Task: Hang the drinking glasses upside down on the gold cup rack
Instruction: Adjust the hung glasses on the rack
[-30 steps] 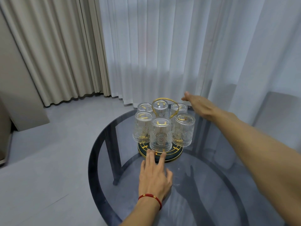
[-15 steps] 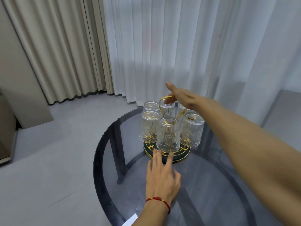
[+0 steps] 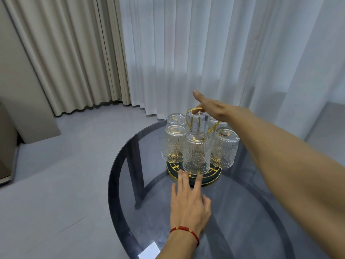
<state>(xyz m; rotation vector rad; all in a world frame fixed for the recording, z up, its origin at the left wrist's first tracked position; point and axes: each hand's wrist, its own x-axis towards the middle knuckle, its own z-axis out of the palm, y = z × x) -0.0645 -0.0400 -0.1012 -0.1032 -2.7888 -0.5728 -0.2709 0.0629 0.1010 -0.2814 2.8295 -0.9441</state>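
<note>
Sheer white curtains fill the upper right of the frame and beige drapes the upper left, with grey floor below; a round smoked-glass surface (image 3: 242, 212) takes up the lower right.

Only the head view is given. Near the centre, the gold cup rack (image 3: 194, 177) stands on the surface on a dark round base with a gold rim. Six ribbed drinking glasses (image 3: 196, 153) sit on it, mouths down and bases up, so every spot appears filled and the hanging looks done.

Low in the centre, the left hand (image 3: 188, 202), a red cord bracelet at its wrist, lies flat on the glass with fingers spread. Its fingertips (image 3: 182, 175) touch the near edge of the rack's base, probably to brace it against sliding or tipping. Its grip is wide and holds nothing.

From the right edge, the right hand (image 3: 214, 109) reaches across above the back glasses, palm down, thumb raised, fingers by the rack's looped gold handle (image 3: 192, 116). Whether they have closed on the loop I cannot tell; I judge the aim is to lift or turn the rack.
</note>
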